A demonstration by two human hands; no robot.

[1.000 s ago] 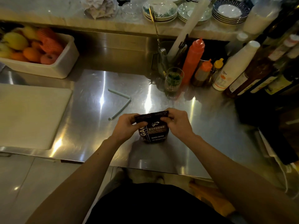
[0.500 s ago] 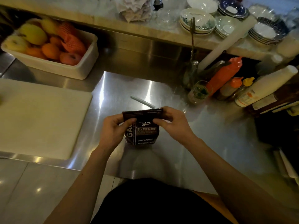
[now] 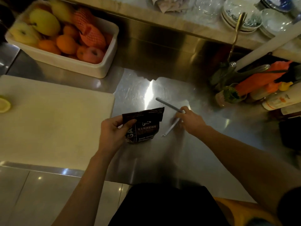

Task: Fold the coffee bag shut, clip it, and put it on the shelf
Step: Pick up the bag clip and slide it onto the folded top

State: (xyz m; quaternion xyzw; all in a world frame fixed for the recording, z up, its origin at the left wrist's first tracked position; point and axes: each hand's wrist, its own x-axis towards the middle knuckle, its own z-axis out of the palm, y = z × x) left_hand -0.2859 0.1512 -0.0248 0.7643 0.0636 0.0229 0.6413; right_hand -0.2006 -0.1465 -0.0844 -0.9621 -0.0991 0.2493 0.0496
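1. Both hands were busy: left hand (image 3: 112, 136) pinched the folded top corner of the coffee bag (image 3: 143, 126), thumb in front; right hand (image 3: 190, 120) was down on the clip (image 3: 169, 116), fingers curled round where its two arms meet.
2. Steel counter (image 3: 187, 152) took up most of the view, with a big white cutting board (image 3: 53, 121) on the left side and half a lemon (image 3: 4, 105) at its far left edge.
3. Tub of fruit (image 3: 65, 36) sat at the back left, sauce bottles (image 3: 263, 85) crowded the right, and stacked dishes (image 3: 241, 18) were up on the ledge.
4. Bag stood upright on the counter, just right of the board, top flap folded over.
5. Clip lay open in a V just right of the bag, not yet on it.
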